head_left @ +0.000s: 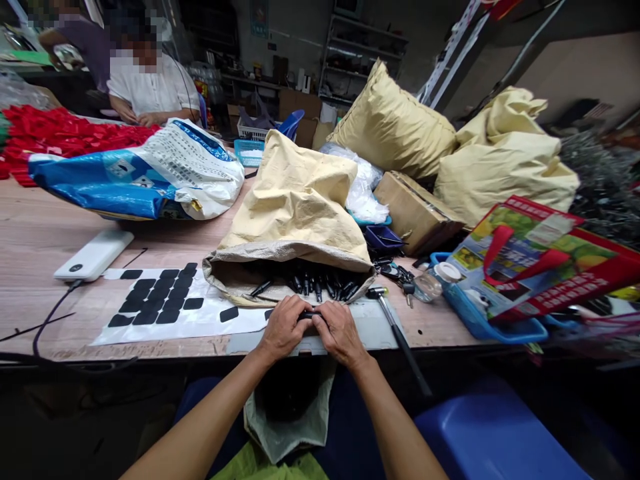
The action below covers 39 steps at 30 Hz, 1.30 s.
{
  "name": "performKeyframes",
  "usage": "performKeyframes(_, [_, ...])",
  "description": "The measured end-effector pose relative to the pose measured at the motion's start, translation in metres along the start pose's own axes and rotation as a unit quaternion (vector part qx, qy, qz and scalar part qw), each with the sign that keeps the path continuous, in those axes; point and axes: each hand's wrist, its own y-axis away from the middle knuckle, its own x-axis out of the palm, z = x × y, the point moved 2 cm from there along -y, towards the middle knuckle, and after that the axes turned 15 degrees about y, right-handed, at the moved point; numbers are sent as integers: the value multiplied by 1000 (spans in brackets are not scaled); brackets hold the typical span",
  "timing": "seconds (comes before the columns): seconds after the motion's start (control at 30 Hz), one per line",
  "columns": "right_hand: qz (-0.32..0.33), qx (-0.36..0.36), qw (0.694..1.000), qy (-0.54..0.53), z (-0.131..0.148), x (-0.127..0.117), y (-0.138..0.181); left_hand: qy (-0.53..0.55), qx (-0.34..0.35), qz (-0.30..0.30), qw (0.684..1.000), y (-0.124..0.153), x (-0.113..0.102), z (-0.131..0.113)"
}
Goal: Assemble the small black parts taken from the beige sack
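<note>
My left hand (286,325) and my right hand (340,328) meet at the table's front edge, fingers closed. Between their fingertips they grip a small black tube-like piece (311,315), mostly covered by the thumbs and fingers. Just beyond lies a cream woven sack (300,200) on its side, its mouth facing me. Several similar black pieces (319,288) spill toward its rim. Left of my hands, black rounded-square patches (160,293) sit in rows on a white sheet (210,327). Below my wrists, an open greyish sack (315,417) hangs at my lap, its inside dark.
A hammer (400,337) extends past the table edge at right, near keys (409,293) and a blue basket (510,332) holding a red bag (540,260). A white power bank (95,255) and blue-white sack (150,173) lie left. Two people (155,87) are at the back left.
</note>
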Motion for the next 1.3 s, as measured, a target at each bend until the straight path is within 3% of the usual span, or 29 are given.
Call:
performKeyframes(0.23, [-28,10,998,-53,0,7,0,-123,19,32,992,5,5,-5])
performKeyframes(0.6, [-49,15,991,-120,-5,10,1,-115,58,30,991,8,7,-11])
performKeyframes(0.93, [-52,50,989,-127,9,13,3,-124,47,18,991,8,5,-9])
performKeyframes(1.3, [-52,65,972,-220,5,1,4,-87,69,24,994,8,1,-17])
